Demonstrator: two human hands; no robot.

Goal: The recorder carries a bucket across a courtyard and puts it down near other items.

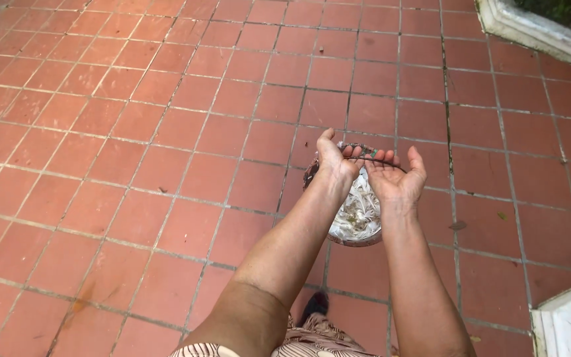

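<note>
Both hands cupped open above a basket of white scraps.
Left hand (336, 158) and right hand (398, 177) are held palms-up, empty, over the basket (358, 225); scraps could be scattered onto the tiled floor (133, 132) if it is knocked.

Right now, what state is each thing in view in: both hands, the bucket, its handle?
Left hand: palm up, fingers curled under the handle.
Right hand: open, palm up, under the handle.
Bucket: upright on the tiled floor, holding pale scraps.
Handle: raised, lying across both hands.
Planter edge: intact, far right.
</note>
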